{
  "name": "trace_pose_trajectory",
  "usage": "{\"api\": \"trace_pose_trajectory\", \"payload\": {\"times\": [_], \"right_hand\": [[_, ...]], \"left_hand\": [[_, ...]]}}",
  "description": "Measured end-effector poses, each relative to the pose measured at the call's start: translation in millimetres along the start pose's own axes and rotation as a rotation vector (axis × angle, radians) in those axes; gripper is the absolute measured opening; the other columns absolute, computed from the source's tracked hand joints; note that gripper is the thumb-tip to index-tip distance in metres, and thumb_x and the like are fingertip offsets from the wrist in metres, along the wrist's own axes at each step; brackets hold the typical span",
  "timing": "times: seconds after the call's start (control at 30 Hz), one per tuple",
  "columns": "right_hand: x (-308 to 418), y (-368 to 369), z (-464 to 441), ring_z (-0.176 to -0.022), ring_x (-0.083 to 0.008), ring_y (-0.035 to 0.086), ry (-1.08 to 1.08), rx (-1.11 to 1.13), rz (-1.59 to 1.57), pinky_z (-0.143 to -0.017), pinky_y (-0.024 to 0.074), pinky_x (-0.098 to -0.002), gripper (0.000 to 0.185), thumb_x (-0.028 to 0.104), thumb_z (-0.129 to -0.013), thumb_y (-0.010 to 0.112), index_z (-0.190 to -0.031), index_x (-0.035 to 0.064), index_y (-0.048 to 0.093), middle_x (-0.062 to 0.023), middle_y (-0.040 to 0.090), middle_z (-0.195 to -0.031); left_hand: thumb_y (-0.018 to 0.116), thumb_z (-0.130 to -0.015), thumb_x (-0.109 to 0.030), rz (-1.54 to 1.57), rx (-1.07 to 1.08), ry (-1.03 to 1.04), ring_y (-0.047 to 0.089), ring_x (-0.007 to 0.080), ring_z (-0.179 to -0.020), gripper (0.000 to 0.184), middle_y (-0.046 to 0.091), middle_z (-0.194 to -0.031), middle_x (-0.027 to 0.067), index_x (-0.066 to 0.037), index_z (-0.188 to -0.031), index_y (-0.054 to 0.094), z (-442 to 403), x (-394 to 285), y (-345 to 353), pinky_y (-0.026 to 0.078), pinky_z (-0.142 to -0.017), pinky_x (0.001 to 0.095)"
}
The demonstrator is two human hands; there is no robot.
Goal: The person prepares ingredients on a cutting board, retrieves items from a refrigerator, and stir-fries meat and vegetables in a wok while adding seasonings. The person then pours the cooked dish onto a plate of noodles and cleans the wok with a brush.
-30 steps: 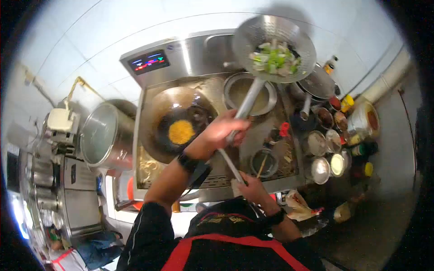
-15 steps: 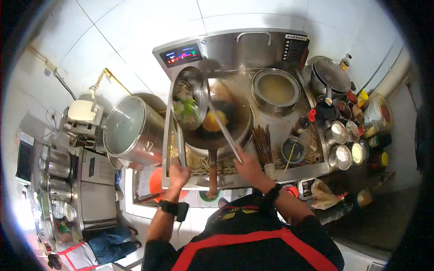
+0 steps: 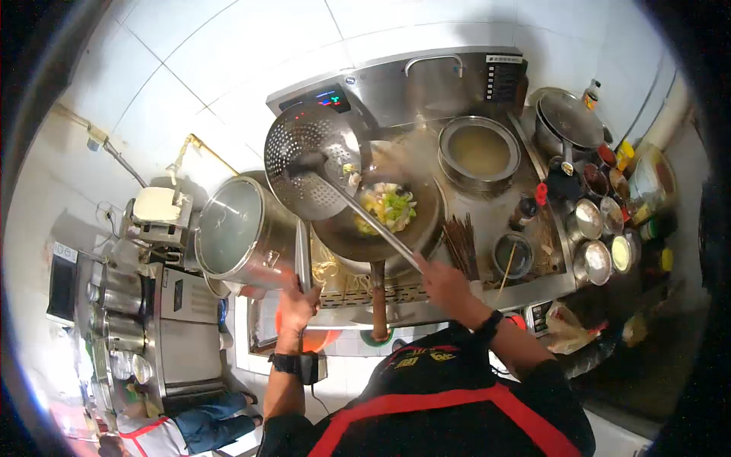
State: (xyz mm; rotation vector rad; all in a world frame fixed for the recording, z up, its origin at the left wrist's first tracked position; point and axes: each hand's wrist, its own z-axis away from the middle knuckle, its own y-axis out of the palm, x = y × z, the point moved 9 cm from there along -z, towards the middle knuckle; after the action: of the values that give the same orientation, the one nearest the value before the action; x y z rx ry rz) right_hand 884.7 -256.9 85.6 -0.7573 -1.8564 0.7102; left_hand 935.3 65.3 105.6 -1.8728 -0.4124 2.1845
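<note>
My left hand (image 3: pixel 298 306) is closed round the handle of a large perforated strainer (image 3: pixel 293 137), tilted up at the left rim of the wok (image 3: pixel 429 217). In my right hand (image 3: pixel 455 291) is the long handle of a ladle (image 3: pixel 373 222); its dark bowl rests against the strainer or just in front of it, I cannot tell which. A few pale pieces show near the strainer's right edge. Chopped green and pale pieces with yellow food (image 3: pixel 392 209) lie in the wok. The wok's wooden handle (image 3: pixel 378 301) points towards me, untouched.
A pot of liquid (image 3: pixel 480 152) stands right of the wok, a tall steel pot (image 3: pixel 255 244) to its left. Skewers (image 3: pixel 460 244) and a small bowl (image 3: pixel 512 255) sit on the stove's right. Seasoning containers (image 3: pixel 594 263) crowd beyond. Another person (image 3: pixel 183 430) is at lower left.
The green and pale pieces have gone from the strainer into the wok. The strainer has tipped up, and the ladle's bowl has moved from the wok up to the strainer.
</note>
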Motion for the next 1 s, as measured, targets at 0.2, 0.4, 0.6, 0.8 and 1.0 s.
{"api": "trace_pose_trajectory", "payload": {"times": [0.2, 0.4, 0.6, 0.8, 1.0], "right_hand": [[-56.1, -36.2, 54.9, -0.058, -0.0324, 0.055, -0.008, 0.201, 0.298, -0.049, 0.0450, -0.0433, 0.064, 0.004, -0.074, 0.059, -0.136, 0.0130, 0.045, -0.0127, 0.053, -0.074], [-21.7, -22.2, -2.4, -0.057, -0.0332, 0.056, 0.002, 0.007, 0.282, -0.049, 0.0454, -0.0442, 0.064, 0.007, -0.076, 0.060, -0.138, 0.0164, 0.044, -0.0123, 0.052, -0.069], [-68.9, -26.9, 54.0, -0.058, -0.0362, 0.056, 0.139, 0.223, 0.368, -0.051, 0.0457, -0.0482, 0.061, 0.010, -0.079, 0.060, -0.137, 0.0171, 0.044, -0.0140, 0.053, -0.070], [-49.5, -34.6, 33.9, -0.060, -0.0342, 0.060, 0.114, 0.103, 0.277, -0.051, 0.0500, -0.0477, 0.061, 0.014, -0.081, 0.060, -0.140, 0.0160, 0.040, -0.0148, 0.058, -0.079], [-78.4, -53.8, 68.6, -0.057, -0.0342, 0.059, 0.016, 0.103, 0.229, -0.050, 0.0495, -0.0457, 0.064, 0.015, -0.079, 0.062, -0.140, 0.0207, 0.040, -0.0139, 0.056, -0.076]], "left_hand": [[0.061, -0.078, -0.005, 0.070, -0.035, -0.052, 0.051, 0.0124, -0.043, 0.016, 0.054, -0.057, 0.0054, 0.002, -0.084, 0.048, -2.9, 1.6, -7.6, 0.038, -0.039, 0.0274], [0.059, -0.077, -0.004, 0.086, 0.030, -0.062, 0.052, 0.0127, -0.043, 0.013, 0.054, -0.058, 0.0052, 0.001, -0.083, 0.049, 7.9, -1.7, 6.0, 0.039, -0.040, 0.0263], [0.059, -0.075, -0.010, -0.123, -0.066, -0.058, 0.054, 0.0138, -0.047, 0.021, 0.055, -0.058, 0.0071, 0.003, -0.089, 0.052, 7.1, -2.0, 1.8, 0.041, -0.043, 0.0291], [0.059, -0.075, -0.009, -0.072, -0.047, 0.005, 0.052, 0.0132, -0.046, 0.020, 0.055, -0.057, 0.0066, 0.003, -0.090, 0.052, 3.8, -3.1, 16.0, 0.039, -0.042, 0.0284], [0.061, -0.076, -0.008, -0.114, -0.124, -0.004, 0.049, 0.0119, -0.044, 0.020, 0.052, -0.057, 0.0049, 0.002, -0.089, 0.051, -21.6, -6.4, 22.5, 0.041, -0.042, 0.0288]]}}
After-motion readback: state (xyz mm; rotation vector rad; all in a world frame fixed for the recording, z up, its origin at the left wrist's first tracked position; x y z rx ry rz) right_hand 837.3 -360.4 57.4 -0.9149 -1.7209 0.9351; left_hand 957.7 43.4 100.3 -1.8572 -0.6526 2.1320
